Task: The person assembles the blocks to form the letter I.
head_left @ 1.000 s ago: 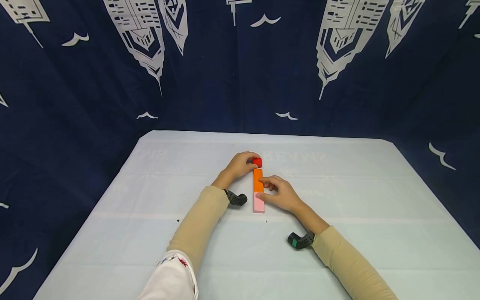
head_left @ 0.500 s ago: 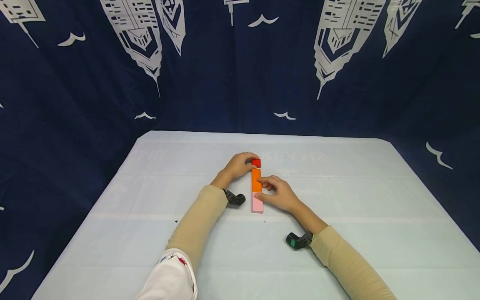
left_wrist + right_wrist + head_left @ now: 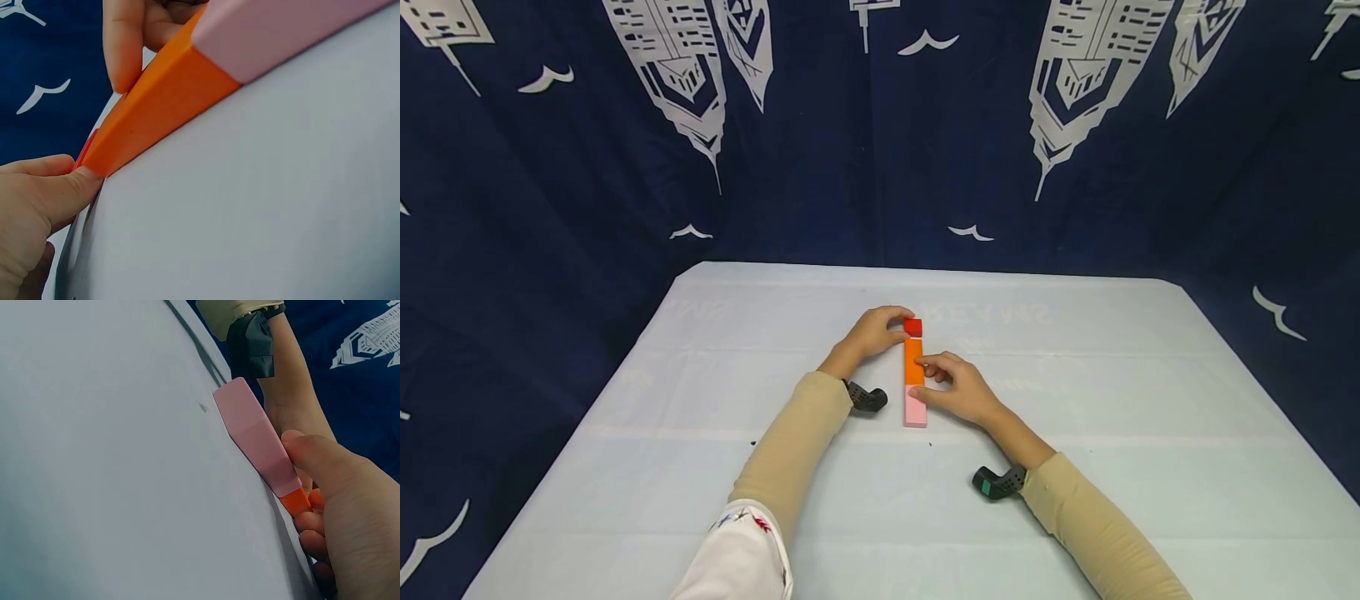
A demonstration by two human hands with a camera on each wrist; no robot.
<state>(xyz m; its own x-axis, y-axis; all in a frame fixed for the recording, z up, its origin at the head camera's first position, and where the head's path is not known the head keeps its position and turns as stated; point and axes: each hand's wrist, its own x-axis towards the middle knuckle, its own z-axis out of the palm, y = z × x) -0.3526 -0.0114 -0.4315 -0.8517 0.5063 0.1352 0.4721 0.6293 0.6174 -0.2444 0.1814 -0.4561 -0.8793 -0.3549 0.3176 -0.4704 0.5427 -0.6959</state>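
Observation:
A short row of blocks lies on the white table, red at the far end, orange in the middle and pink nearest. With thumb and index finger my left hand (image 3: 871, 332) pinches the red block (image 3: 913, 327) from its left side; the thumb also meets the orange block's (image 3: 150, 119) end. A thin pale line shows between red and orange in the head view. My right hand (image 3: 964, 390) holds the row from the right, thumb against the pink block (image 3: 256, 434) and index finger on the orange block. Its other fingers are curled in.
The white table (image 3: 1075, 350) extends around the blocks, with small dark specks on it. A dark blue cloth (image 3: 880, 150) with white building and bird prints hangs behind. Black wrist devices (image 3: 1000, 482) sit at both wrists.
My left hand has drawn back very slightly to the left at the red block. The right hand and the row of blocks look the same.

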